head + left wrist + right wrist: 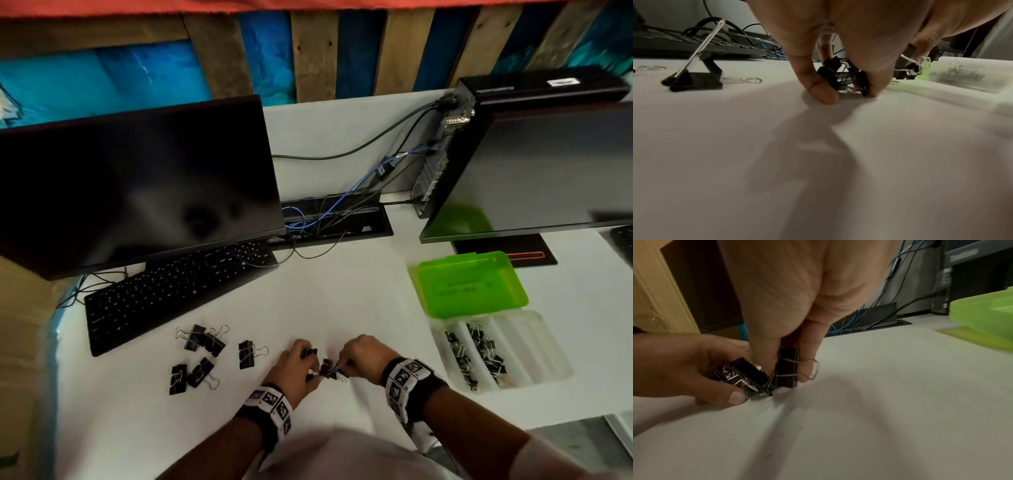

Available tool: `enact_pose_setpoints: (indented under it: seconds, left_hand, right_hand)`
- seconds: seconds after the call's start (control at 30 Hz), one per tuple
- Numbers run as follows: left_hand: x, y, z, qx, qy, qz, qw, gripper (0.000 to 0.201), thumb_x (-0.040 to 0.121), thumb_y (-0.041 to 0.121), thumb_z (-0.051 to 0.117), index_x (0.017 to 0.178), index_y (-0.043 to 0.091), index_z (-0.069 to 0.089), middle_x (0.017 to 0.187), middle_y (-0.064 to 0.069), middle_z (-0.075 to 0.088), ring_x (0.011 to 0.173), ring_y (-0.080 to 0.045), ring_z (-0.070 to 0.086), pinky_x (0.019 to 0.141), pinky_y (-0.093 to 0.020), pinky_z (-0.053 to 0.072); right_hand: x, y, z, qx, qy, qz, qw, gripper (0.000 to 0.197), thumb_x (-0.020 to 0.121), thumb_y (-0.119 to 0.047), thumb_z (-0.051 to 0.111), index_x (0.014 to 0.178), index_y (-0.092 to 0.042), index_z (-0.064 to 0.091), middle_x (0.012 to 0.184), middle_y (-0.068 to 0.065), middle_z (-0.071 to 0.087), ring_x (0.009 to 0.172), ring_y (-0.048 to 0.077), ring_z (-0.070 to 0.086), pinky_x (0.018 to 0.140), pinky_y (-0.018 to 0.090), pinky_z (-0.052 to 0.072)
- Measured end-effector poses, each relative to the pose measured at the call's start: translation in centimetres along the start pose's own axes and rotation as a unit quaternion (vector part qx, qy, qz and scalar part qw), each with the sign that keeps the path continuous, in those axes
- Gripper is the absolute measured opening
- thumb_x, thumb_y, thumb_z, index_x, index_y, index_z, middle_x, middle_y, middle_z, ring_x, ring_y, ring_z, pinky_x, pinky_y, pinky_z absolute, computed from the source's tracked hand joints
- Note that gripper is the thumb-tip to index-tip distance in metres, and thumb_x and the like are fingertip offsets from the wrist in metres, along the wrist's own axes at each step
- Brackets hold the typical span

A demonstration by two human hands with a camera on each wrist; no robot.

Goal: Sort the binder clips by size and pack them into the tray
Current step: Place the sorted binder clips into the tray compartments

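Observation:
Both hands meet over a small heap of medium black binder clips (329,368) near the front middle of the white table. My left hand (301,368) curls round a bunch of these clips (740,376) against the tabletop, seen between its thumb and fingers (844,78). My right hand (359,356) pinches one black clip (788,368) upright, its wire handle sticking out right. Several large black clips (205,356) lie scattered to the left. The clear tray (548,349) at the right holds small clips (460,354) in two of its compartments.
The tray's green lid (469,284) lies open behind the tray. A black keyboard (171,291) and a monitor (137,181) stand at the left. A second monitor (548,171), a computer box and a cable bundle (335,212) fill the back.

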State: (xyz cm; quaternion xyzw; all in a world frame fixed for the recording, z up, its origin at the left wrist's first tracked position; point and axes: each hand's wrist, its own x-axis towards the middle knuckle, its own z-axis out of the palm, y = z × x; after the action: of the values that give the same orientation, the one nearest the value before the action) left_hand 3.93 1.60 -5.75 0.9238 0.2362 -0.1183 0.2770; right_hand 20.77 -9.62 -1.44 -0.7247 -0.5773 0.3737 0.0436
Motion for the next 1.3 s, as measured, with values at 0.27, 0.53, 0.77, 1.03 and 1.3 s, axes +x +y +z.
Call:
enact_pose_setpoints:
  seconds: [0.27,0.53,0.77,1.03,1.3]
  left_hand:
    - [0.6,0.0,0.2,-0.083,-0.011,0.005,0.996,0.025,0.075,0.019,0.068,0.098,0.018,0.058,0.119,0.005,0.038,0.085,-0.013,0.052,0.082,-0.017,0.042]
    - [1.7,3.1,-0.1,-0.008,-0.056,-0.023,0.998,0.062,0.078,0.019,0.067,0.131,0.034,0.039,0.122,-0.001,0.035,0.096,-0.025,0.056,0.090,-0.037,0.049]
    - [2.5,4.0,0.1,0.045,-0.056,0.002,0.997,0.034,0.085,0.026,0.060,0.118,0.025,0.053,0.126,-0.008,0.039,0.102,-0.028,0.052,0.086,-0.035,0.048]
    - [3.1,6.1,0.4,-0.161,0.024,-0.052,0.985,0.018,0.084,0.005,0.061,0.100,0.007,0.053,0.093,-0.007,0.056,0.079,-0.019,0.061,0.072,-0.032,0.058]
    - [7.4,10.8,-1.7,-0.138,0.006,-0.003,0.990,0.028,0.081,0.014,0.068,0.107,0.022,0.063,0.116,0.007,0.039,0.095,-0.013,0.056,0.075,0.001,0.032]
  right_hand:
    - [-0.6,1.8,0.4,-0.027,-0.024,0.025,0.999,0.019,0.076,-0.008,0.051,0.084,-0.012,0.068,0.090,0.009,0.069,0.082,0.030,0.061,0.070,0.033,0.047]
    - [-0.2,0.8,1.1,0.009,0.029,0.052,0.998,0.029,0.086,-0.017,0.050,0.115,-0.013,0.042,0.098,0.017,0.064,0.086,0.036,0.060,0.069,0.038,0.046]
    - [-0.5,1.6,1.2,0.068,0.047,0.070,0.994,0.016,0.082,-0.014,0.051,0.090,-0.012,0.064,0.092,0.011,0.068,0.087,0.030,0.062,0.074,0.034,0.049]
    - [-2.3,2.9,-0.1,0.135,0.099,0.084,0.982,0.015,0.079,-0.009,0.055,0.082,-0.012,0.070,0.086,0.009,0.072,0.085,0.027,0.063,0.074,0.028,0.048]
    - [-5.8,6.8,-3.4,0.163,0.185,0.121,0.962,0.011,0.078,-0.008,0.060,0.079,-0.013,0.070,0.081,0.008,0.073,0.078,0.023,0.064,0.064,0.018,0.039]
